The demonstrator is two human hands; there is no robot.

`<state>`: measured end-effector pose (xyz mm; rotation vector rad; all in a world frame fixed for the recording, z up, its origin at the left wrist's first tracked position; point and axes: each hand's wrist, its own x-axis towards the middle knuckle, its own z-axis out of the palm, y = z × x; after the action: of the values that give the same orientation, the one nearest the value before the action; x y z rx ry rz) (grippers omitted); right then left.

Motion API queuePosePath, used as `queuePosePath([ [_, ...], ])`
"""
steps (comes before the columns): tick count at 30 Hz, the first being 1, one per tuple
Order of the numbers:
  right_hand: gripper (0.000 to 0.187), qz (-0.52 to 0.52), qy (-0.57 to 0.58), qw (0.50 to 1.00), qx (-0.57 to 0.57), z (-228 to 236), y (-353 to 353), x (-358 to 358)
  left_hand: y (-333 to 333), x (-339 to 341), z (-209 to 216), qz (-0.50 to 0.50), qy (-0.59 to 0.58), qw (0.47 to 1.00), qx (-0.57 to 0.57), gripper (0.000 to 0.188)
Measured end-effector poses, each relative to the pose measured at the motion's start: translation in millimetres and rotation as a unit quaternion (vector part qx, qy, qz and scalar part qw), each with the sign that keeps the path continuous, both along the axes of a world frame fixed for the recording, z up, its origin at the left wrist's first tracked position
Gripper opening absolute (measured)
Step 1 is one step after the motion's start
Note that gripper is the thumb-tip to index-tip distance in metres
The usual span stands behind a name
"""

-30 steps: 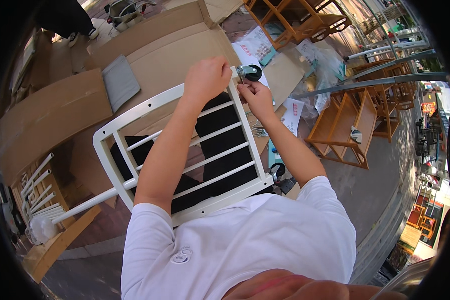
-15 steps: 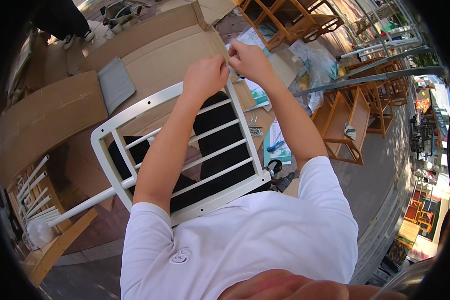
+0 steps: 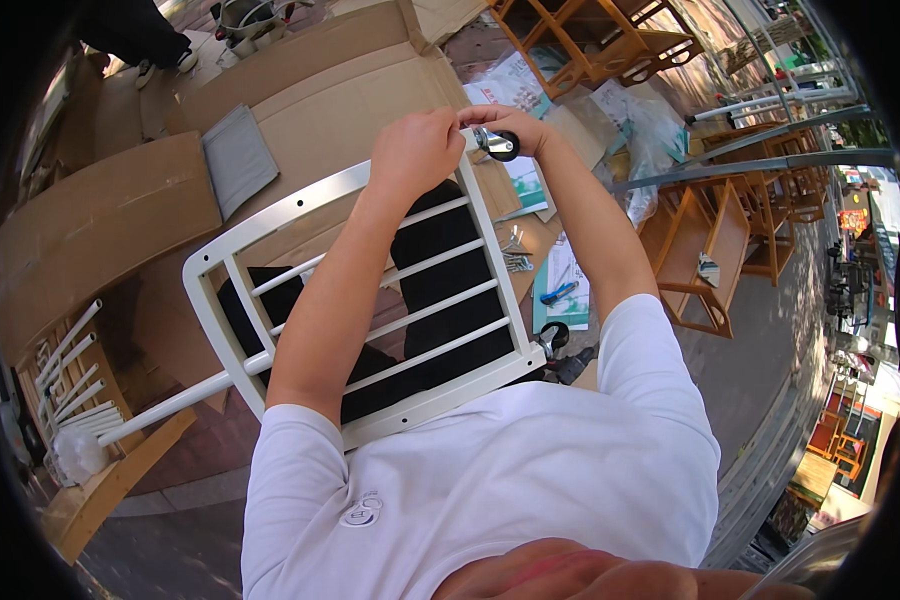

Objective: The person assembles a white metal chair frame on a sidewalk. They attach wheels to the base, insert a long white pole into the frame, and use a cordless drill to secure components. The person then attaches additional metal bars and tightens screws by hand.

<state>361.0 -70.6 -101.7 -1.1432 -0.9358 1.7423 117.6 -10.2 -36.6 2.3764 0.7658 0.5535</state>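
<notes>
A white metal frame with parallel bars lies tilted across my lap, dark trousers showing through its gaps. At its far right corner sits a caster wheel with a black tyre and shiny bracket. My left hand is closed around the frame beside that corner. Bent over the caster, my right hand has its fingers curled against the corner, meeting the left fingers; the contact is partly hidden. A second caster shows at the near right corner. A long white tube runs out from the frame's left side.
Flattened cardboard covers the ground ahead, with a grey flat packet on it. Bolts, a blue cutter and leaflets lie to the right. Beyond stand wooden racks. White tubes lie left. Another person's shoes show far left.
My right hand has shifted slightly and turned, so the caster at the far corner now shows beneath it. My left hand stays at the frame's corner.
</notes>
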Motion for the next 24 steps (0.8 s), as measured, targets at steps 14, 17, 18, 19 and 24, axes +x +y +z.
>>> queuePosePath([
  [14, 0.029, -0.299, -0.344, 0.889, 0.042, 26, -99, -115, -2, 1, -2, -0.004, -0.006, 1.0, 0.007, 0.018],
  [17, 0.025, -0.314, -0.564, 0.751, 0.142, 38, -101, -118, -3, 3, -4, -0.007, -0.013, 1.0, 0.02, 0.018],
  [18, 0.024, -0.295, -0.633, 0.693, 0.178, 46, -100, -116, -3, 4, -4, -0.006, -0.012, 1.0, 0.022, 0.018],
  [19, 0.024, -0.273, -0.696, 0.629, 0.214, 56, -97, -116, -3, 4, -4, -0.004, -0.011, 1.0, 0.023, 0.018],
  [24, 0.021, -0.212, -0.71, 0.593, 0.314, 82, -61, -82, -3, 4, -1, -0.004, -0.001, 0.999, 0.032, 0.018],
])
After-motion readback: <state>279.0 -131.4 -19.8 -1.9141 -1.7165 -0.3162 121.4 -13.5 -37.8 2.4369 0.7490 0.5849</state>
